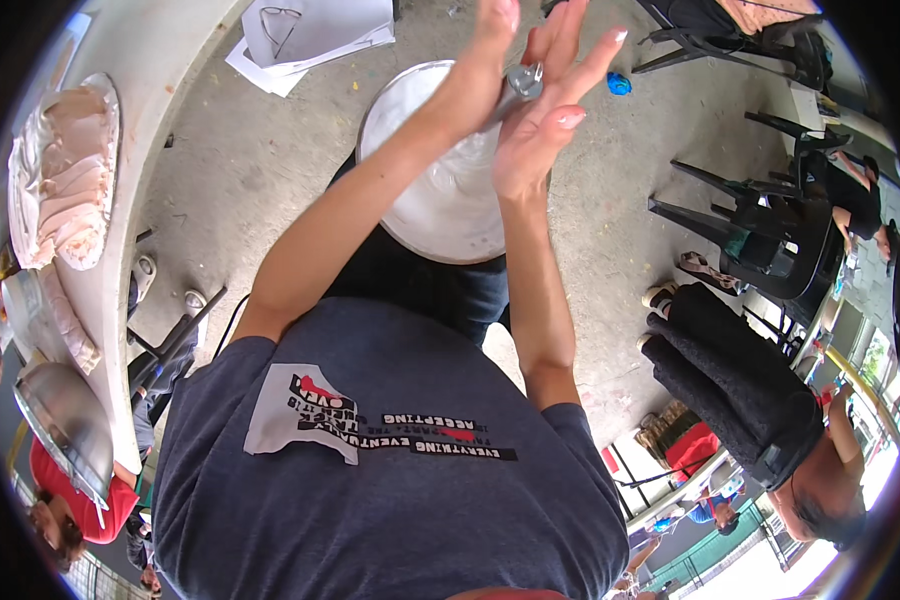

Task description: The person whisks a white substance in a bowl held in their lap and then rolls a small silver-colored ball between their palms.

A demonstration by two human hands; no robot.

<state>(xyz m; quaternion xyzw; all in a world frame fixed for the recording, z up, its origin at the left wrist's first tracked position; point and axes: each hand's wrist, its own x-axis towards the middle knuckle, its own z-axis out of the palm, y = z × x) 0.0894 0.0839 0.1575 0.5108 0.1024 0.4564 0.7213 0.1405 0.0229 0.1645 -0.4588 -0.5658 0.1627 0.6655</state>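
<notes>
A metal utensil's handle (523,82) with a hanging loop at its end is pressed between my two palms. My left hand (495,52) lies along one side, while my right hand (543,105) supports the other with its fingers spread. Hands and forearms hide the utensil's far end, so its kind cannot be told for sure. Beneath them, a large round bowl (390,225) is held at my legs. Glossy white, whipped-looking cream (450,202) with swirl marks fills much of it.
At left, a curved white table (157,90) bears a tray of pinkish-brown cream (78,172) and a metal bowl (74,427). Eyeglasses (277,30) lie on papers (345,34) beyond the bowl. Black chairs (780,247) and a standing person (765,397) are at right.
</notes>
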